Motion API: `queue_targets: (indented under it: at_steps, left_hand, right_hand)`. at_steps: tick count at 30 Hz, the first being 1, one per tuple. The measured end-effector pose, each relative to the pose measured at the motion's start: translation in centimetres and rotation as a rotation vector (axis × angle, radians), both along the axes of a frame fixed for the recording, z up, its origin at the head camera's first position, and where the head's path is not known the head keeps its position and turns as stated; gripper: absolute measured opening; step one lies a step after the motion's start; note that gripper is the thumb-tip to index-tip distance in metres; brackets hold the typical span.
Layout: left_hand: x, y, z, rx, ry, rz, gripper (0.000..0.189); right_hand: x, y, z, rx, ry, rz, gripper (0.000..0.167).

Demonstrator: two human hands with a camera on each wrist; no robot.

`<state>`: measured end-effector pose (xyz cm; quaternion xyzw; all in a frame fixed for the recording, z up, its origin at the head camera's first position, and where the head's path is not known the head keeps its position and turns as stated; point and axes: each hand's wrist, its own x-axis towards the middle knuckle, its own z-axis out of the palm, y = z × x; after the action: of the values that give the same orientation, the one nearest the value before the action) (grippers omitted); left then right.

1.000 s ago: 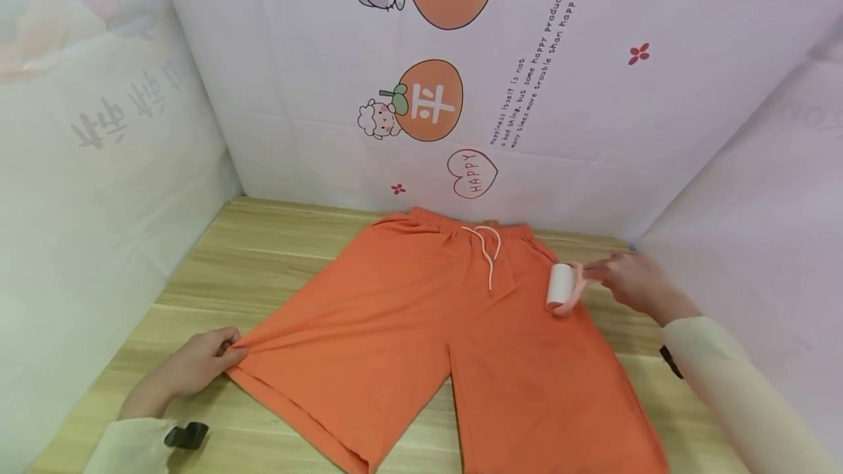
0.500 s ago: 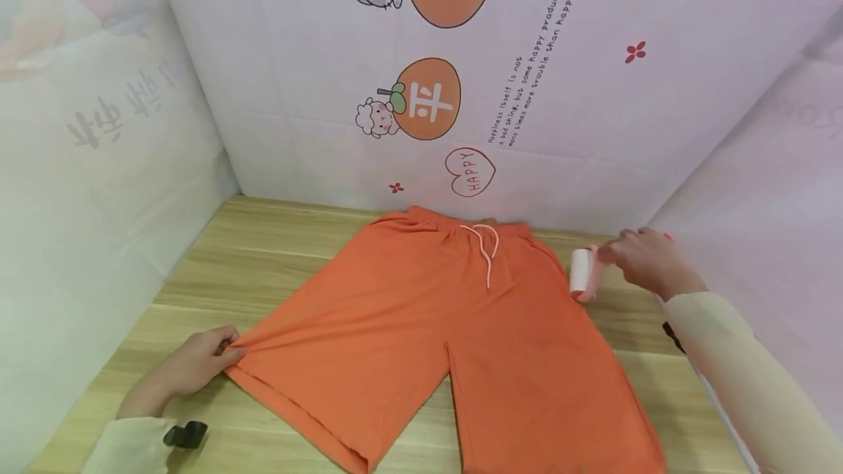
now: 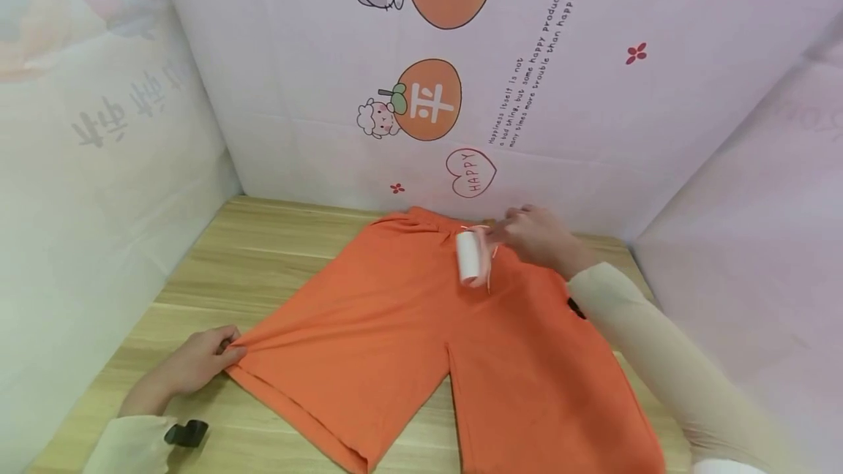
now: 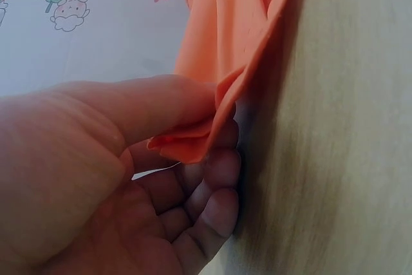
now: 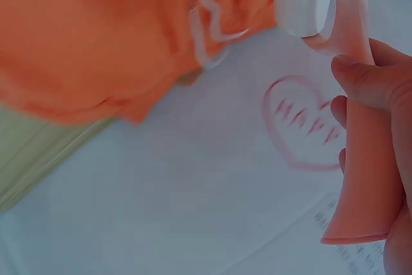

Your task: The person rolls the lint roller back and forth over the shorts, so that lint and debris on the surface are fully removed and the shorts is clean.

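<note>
Orange shorts lie spread on the wooden table, waistband toward the back wall, with a white drawstring at the waist. At the hem corner of the left-hand leg, my left hand pinches the fabric between thumb and fingers; the left wrist view shows the folded orange cloth in that pinch. My right hand grips the pink handle of a lint roller. Its white roll is over the shorts near the drawstring, partly covering the cord. Whether the roll touches the cloth I cannot tell.
The wooden tabletop shows left of the shorts and between the legs. A white printed back wall rises just behind the waistband. Side walls of pale sheeting stand at left and right.
The lint roller in my right hand first moved right to the shorts' outer edge, then swung left across to the drawstring. My left hand has stayed at the hem corner.
</note>
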<state>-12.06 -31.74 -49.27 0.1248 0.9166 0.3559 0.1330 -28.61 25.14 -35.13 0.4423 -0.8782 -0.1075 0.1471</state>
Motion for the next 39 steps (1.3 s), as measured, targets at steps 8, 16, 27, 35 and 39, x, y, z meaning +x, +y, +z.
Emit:
queue_targets:
  at_steps: [8, 16, 27, 35, 39]
  left_hand:
    - [0.0, 0.1, 0.2, 0.005, -0.011, 0.004, 0.016]
    - [0.0, 0.3, 0.1, -0.006, 0.005, 0.01, 0.016]
    - [0.2, 0.1, -0.2, -0.031, 0.021, 0.016, 0.016]
    - [0.1, 0.3, -0.1, -0.045, 0.019, 0.024, 0.014]
    - [0.1, 0.3, 0.0, -0.045, 0.016, 0.027, 0.014]
  right_hand:
    - [-0.5, -9.9, -1.1, -0.003, -0.049, 0.139, 0.043]
    - [0.5, -19.3, -1.7, 0.089, -0.07, 0.161, 0.057]
    - [2.2, -27.5, -4.1, 0.128, -0.123, 0.167, 0.041]
    - [2.0, -28.3, -5.7, 0.126, -0.145, 0.153, 0.047]
    - [1.0, -27.4, -6.5, 0.105, -0.143, 0.113, 0.046]
